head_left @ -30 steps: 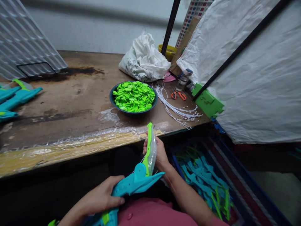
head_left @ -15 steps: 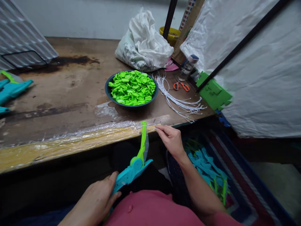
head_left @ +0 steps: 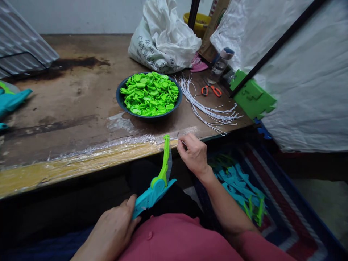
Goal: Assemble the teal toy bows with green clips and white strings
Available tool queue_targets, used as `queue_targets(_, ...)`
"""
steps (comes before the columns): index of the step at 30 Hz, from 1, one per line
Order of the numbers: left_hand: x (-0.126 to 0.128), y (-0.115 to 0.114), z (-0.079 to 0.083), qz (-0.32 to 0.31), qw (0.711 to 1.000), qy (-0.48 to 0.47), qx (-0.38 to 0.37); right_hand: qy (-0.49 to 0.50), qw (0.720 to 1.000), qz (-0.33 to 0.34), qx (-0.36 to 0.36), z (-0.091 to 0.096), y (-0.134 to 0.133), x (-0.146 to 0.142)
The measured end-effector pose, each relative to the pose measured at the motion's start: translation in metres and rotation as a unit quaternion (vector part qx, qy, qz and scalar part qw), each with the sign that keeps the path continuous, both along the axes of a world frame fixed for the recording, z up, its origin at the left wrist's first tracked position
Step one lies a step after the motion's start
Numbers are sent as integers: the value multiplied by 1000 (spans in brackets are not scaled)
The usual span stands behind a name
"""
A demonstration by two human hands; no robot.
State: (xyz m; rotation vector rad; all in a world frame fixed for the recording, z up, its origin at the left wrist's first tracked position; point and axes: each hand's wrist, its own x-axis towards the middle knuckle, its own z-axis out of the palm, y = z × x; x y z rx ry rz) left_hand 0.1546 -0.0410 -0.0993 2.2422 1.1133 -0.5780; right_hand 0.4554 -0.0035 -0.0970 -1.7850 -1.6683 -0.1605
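Observation:
My left hand (head_left: 115, 224) is wrapped round the blue handle of a blue and green plastic folding piece (head_left: 153, 192) with a clear strip along its raised green arm. Level with the tip of that arm, my right hand (head_left: 193, 151) pinches a thin white string (head_left: 173, 138) that runs to the tip. The fingers cover the rest of that string. Beyond the hands, a dark bowl (head_left: 119, 103) full of green plastic parts (head_left: 150, 93) stands on the table. Beside it lies a bundle of white strings (head_left: 202, 112).
Orange-handled scissors (head_left: 211, 90), a clear bottle (head_left: 220, 66) and a green foam tile (head_left: 251, 94) sit at the right. A white sack (head_left: 165, 40) stands behind the bowl. More blue pieces (head_left: 239, 181) lie below at right. A black pole (head_left: 280, 47) slants across white sheeting.
My right hand has drawn slightly nearer the green tip, its fingers more curled round the string. My left hand keeps its hold on the blue handle. The camera view has shifted a little.

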Motion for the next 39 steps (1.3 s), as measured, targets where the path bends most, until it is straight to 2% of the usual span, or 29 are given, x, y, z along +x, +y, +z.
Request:
queue_targets(6,-1,-1,0,-4,1000,-2,12,0,1000,3,13,-2,1,-2)
queue_targets(13,1,-1,0,-10,1000,7,8,-11,1000,4,-4,-2,1,-4)
queue_targets(23,13,3,16,4,999,30,-34,-45,999,10,-13,3,0,-6)
queue_targets(28,14,2,16,-8,999,45,-24,-71,997,4,-23,5,2,-6)
queue_targets(33,14,-3,10,-13,999,50,-5,-84,994,7,-64,6,9,-10)
queue_targets(39,25,-2,8,-16,999,38,-5,-109,987,28,-111,-7,24,-5)
